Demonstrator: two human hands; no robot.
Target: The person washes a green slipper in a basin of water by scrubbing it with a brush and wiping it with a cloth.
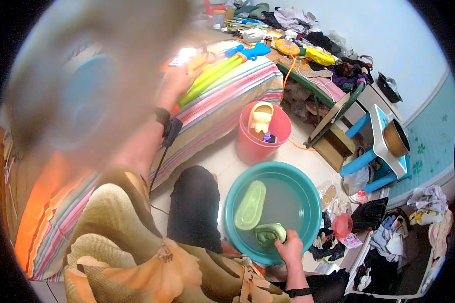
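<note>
My right hand (289, 248) reaches into a teal basin (236, 187) of water on the floor and grips a pale green plastic toy (269, 234) at the near rim. A longer light green plastic piece (251, 204) floats beside it. My left hand (176, 83) is stretched up over the striped bed, blurred, closed on the handle end of a long green and yellow water gun (215, 71) with a blue tip. A black strap sits on that wrist.
A pink bucket (283, 129) behind the basin holds a cream toy (261, 117). The striped bed (222, 108) lies on the left. A cluttered table stands at the back, a blue stool (374, 151) with a pan at right, and clothes are heaped at lower right.
</note>
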